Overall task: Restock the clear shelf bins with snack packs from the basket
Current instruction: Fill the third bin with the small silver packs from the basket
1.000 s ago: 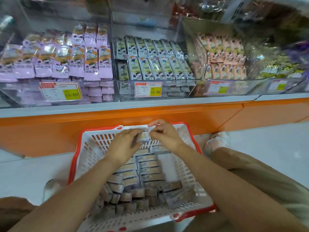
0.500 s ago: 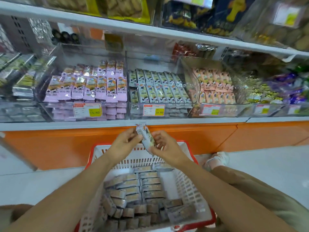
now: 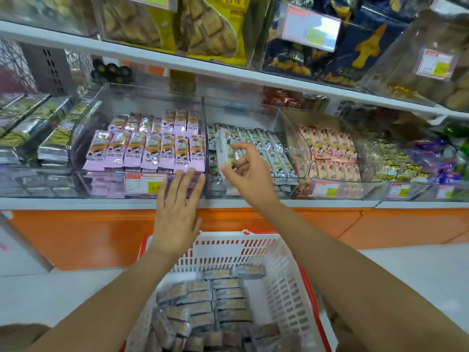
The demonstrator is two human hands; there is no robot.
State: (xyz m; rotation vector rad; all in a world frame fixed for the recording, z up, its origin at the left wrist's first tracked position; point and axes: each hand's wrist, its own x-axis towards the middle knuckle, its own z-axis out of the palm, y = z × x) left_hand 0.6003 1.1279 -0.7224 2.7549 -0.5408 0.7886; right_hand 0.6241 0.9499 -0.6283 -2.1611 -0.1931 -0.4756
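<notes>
At the middle bin (image 3: 294,148), a snack pack (image 3: 224,148) is being pinched by the right hand (image 3: 247,171); left hand (image 3: 175,217) flat, empty; basket (image 3: 228,236) seemingly half full.

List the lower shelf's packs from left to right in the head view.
Silver-green packs → lilac packs → white packs → peach packs → yellow sweets.

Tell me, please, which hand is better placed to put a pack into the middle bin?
Right: the right hand holds a snack pack at the middle bin; the left hand is empty.
</notes>
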